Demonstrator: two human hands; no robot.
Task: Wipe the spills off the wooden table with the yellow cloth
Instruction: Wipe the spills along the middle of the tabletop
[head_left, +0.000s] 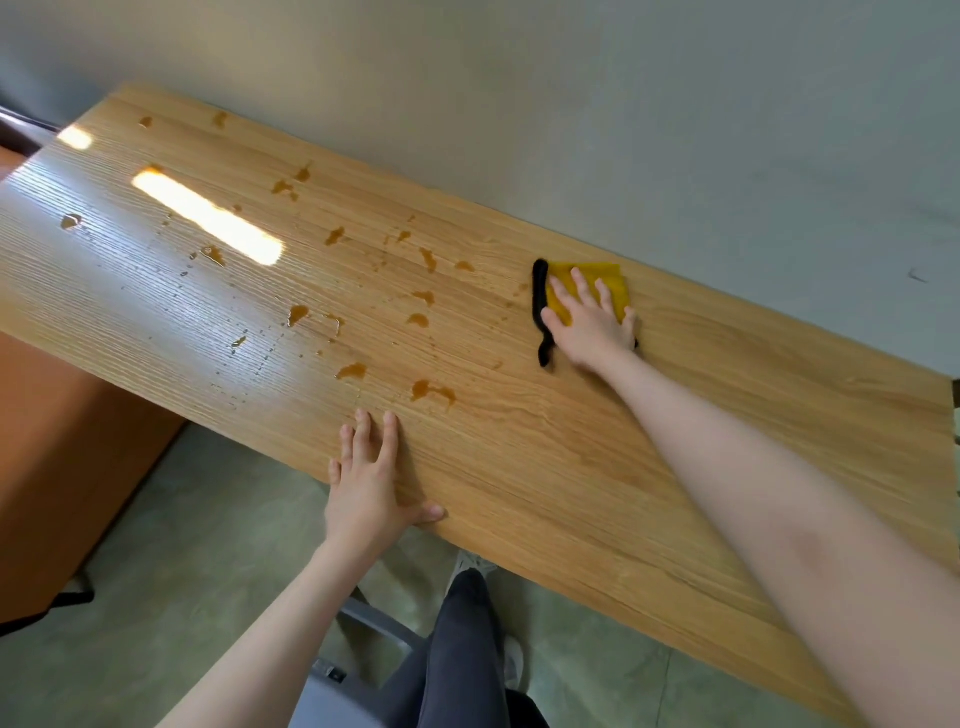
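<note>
A yellow cloth (613, 283) with a black edge lies flat on the wooden table (597, 467) near the far wall. My right hand (589, 322) presses down on it with spread, straight fingers. Several amber spills (434, 389) dot the table's middle and left, all to the left of the cloth. My left hand (371, 480) rests flat on the table's near edge, fingers straight, thumb along the rim, just short of the nearest spill.
A plain grey wall (623, 130) runs along the table's far side. An orange-brown cabinet (62, 441) stands at the left beside the table. Below the near edge are my dark trouser leg (462, 654), a grey chair part (363, 623) and a greenish floor.
</note>
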